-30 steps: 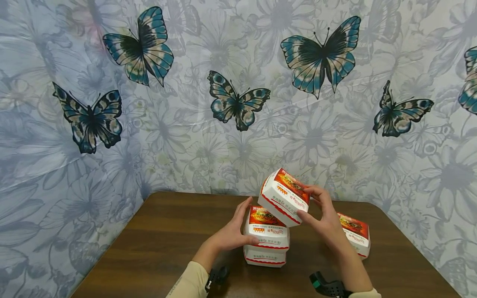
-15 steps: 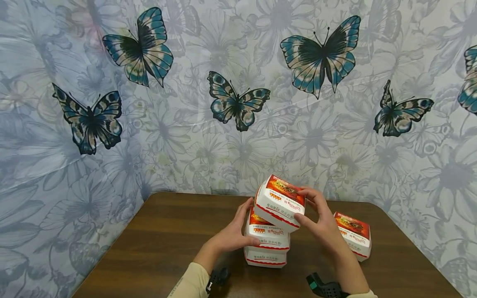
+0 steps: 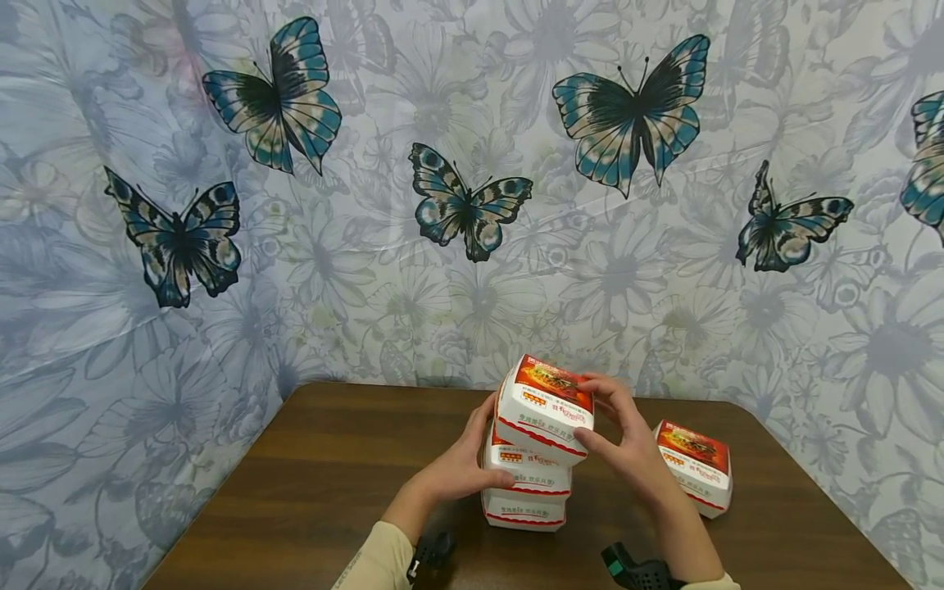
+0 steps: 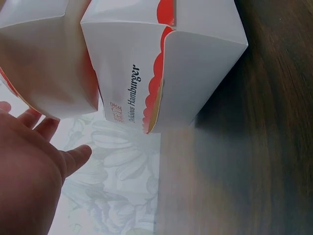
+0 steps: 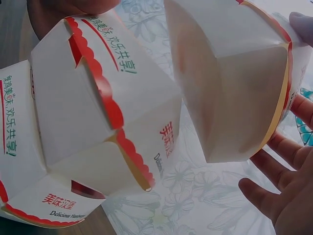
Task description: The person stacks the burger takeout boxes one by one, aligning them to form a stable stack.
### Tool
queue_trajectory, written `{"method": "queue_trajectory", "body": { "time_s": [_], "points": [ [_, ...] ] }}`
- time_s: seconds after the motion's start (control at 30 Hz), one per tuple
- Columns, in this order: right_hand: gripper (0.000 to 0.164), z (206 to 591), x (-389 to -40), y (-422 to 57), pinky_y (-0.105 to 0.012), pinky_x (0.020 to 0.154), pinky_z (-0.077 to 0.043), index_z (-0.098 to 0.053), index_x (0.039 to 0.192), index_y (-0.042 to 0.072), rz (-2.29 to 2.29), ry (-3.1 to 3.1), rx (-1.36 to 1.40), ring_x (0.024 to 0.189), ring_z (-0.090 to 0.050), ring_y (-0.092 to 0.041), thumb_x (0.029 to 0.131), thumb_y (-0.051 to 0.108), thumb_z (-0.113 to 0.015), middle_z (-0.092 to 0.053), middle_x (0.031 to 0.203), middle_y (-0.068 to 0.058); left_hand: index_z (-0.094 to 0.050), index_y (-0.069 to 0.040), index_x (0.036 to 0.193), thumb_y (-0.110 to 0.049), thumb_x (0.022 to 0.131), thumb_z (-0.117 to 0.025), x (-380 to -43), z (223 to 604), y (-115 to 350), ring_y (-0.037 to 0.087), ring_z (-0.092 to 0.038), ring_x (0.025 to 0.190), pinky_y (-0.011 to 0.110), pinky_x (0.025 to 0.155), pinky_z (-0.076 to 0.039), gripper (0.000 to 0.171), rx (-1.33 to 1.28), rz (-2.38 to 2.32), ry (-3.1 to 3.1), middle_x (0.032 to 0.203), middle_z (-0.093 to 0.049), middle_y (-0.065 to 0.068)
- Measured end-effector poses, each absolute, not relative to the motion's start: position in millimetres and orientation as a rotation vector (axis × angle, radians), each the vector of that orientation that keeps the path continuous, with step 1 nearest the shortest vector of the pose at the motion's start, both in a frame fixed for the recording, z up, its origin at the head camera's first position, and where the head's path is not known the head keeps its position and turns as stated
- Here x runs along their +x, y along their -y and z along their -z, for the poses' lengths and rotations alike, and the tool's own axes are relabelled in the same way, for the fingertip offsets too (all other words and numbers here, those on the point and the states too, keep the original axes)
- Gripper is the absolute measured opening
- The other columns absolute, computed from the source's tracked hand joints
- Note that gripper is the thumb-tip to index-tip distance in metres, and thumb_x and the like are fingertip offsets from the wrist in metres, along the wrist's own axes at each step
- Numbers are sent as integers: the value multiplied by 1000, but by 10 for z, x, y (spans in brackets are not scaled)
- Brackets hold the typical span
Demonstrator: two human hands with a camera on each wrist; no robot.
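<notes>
My right hand [image 3: 623, 430] grips a white hamburger box [image 3: 546, 414] with a red, burger-printed lid. The thumb is on its front and the fingers reach over its right side. This box sits tilted over a stack. Directly under it is a second hamburger box [image 3: 538, 473], which rests on a third box [image 3: 524, 512]. My left hand [image 3: 459, 463] holds the second box at its left side, thumb on the front, fingers reaching toward the back. In the right wrist view, a gap shows beneath part of the held box [image 5: 234, 93]; its right side is near the spread fingers.
Another hamburger box [image 3: 693, 467] stands on the brown wooden table [image 3: 332, 467], to the right of the stack. Behind the table hangs a flowered cloth [image 3: 354, 246] with printed butterflies.
My right hand has moved left and down, bringing its box lower and more level over the stack. The left hand has stayed in place.
</notes>
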State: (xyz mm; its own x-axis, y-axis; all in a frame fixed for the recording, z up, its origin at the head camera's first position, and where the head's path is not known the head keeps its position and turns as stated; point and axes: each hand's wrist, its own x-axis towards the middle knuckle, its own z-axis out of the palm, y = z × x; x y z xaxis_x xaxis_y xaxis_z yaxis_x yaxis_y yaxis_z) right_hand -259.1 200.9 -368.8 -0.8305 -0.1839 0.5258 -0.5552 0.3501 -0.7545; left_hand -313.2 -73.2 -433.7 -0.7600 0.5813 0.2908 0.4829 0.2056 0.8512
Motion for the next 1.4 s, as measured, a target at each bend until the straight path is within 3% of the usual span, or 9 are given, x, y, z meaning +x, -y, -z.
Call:
{"method": "queue_trajectory", "body": {
  "time_s": [0.07,0.2,0.33,0.53,0.7,0.83,0.93,1.0,1.4],
  "points": [
    [48,3699,-2600,-2003,-62,109,-33,-50,135,19,-1440,2265,675,139,-40,-27,92,11,-69,-38,154,0,1,-40,158,-31,80,-83,-3131,4337,730,23,-26,143,51,113,-32,115,1052,-1607,-2374,161,-12,0],
    [48,3725,-2617,-1995,-35,111,-36,-51,135,19,-1383,2261,710,137,-40,-6,92,10,-69,-40,153,1,2,-34,160,-32,80,-83,-3139,4343,724,23,-26,143,50,114,-32,117,1046,-1598,-2378,161,-11,0],
    [48,3738,-2626,-1989,-22,109,-35,-52,135,20,-1384,2256,735,137,-38,0,92,10,-68,-39,154,1,4,-33,160,-36,81,-83,-3151,4354,723,24,-26,144,52,113,-33,118,1034,-1598,-2373,161,-10,2],
    [47,3748,-2628,-1985,-24,110,-35,-52,136,21,-1390,2271,763,141,-34,-1,93,11,-67,-37,156,4,6,-37,159,-45,79,-82,-3143,4358,725,27,-10,152,59,115,-28,120,989,-1578,-2389,165,-3,4],
    [46,3756,-2636,-1984,-27,110,-37,-52,136,21,-1374,2281,777,147,-32,-17,94,10,-66,-35,159,0,7,-33,160,-45,79,-83,-3130,4344,721,28,-16,150,58,114,-30,122,980,-1587,-2381,165,-3,4],
    [46,3753,-2634,-1969,-52,113,-34,-52,137,20,-1395,2283,802,149,-28,-38,94,9,-64,-30,163,-9,7,-33,160,-43,79,-83,-3126,4338,717,27,-20,147,56,113,-31,122,995,-1595,-2374,163,-5,3],
    [45,3751,-2629,-1954,-71,109,-27,-52,138,19,-1436,2281,820,149,-23,-45,95,9,-62,-26,165,-10,7,-39,159,-39,79,-84,-3125,4333,712,26,-23,145,54,112,-33,121,1013,-1610,-2363,161,-9,2],
    [45,3754,-2626,-1945,-76,107,-25,-51,139,19,-1462,2280,831,150,-20,-47,96,9,-61,-24,166,-10,6,-42,158,-38,78,-85,-3125,4330,709,25,-25,144,53,112,-34,120,1021,-1620,-2359,160,-12,1],
    [46,3783,-2635,-1932,-77,106,-24,-51,140,19,-1481,2265,862,150,-19,-47,97,7,-60,-23,166,-7,4,-44,157,-36,76,-87,-3108,4317,697,23,-25,143,51,113,-32,121,1038,-1632,-2367,158,-16,1]
  ]
}}
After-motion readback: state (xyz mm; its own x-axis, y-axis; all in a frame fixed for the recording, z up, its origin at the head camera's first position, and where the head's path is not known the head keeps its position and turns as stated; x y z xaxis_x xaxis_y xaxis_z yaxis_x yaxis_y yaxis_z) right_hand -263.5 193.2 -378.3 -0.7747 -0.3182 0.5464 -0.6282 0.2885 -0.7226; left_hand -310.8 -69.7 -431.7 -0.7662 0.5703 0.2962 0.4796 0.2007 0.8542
